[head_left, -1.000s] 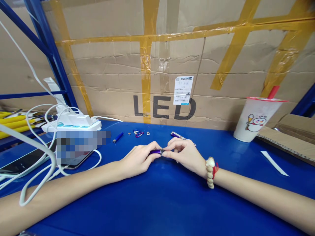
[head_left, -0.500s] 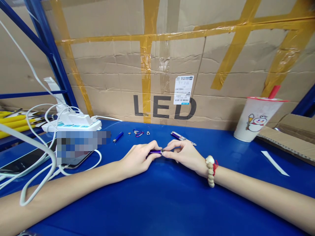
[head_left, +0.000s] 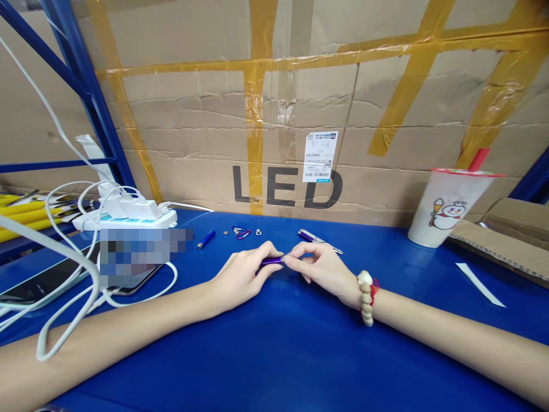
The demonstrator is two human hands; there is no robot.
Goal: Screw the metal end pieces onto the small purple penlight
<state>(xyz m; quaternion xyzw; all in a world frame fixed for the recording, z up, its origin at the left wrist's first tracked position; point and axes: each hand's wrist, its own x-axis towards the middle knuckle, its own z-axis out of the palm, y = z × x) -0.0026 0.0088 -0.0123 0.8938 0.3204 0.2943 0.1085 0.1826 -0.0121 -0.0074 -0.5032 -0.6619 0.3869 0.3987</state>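
The only container is a tall white plastic cup [head_left: 448, 210] with a snowman print, a red-rimmed seal and a red straw, standing near the back right corner of the smooth blue table [head_left: 274, 355]. Its opaque wall hides the contents. Toward the middle of the table, the left hand [head_left: 240, 276] has its fingers closed around a slim purple metal cylinder [head_left: 271, 261], held just above the surface. The right hand [head_left: 322, 266] pinches the cylinder's right tip narrowly between thumb and forefinger, and a bracelet of pale round beads [head_left: 365, 297] circles that wrist. Along the back edge behind the hands lie a short blue plastic cylinder [head_left: 206, 238], a small round metal disc [head_left: 225, 233], a purple wire clip [head_left: 241, 232], a tiny silver fitting [head_left: 258, 232] and a second purple cylinder [head_left: 309, 236] just beyond the right hand's knuckles. At the back left corner sits a white power strip [head_left: 128, 217] with plugs, its white rubbery cables [head_left: 81, 286] looping over a dark flat phone [head_left: 38, 281]. A creased cardboard wall [head_left: 193, 126] with shiny brown tape and the letters LED closes off the back edge. A white paper strip [head_left: 480, 284] lies near the right edge.
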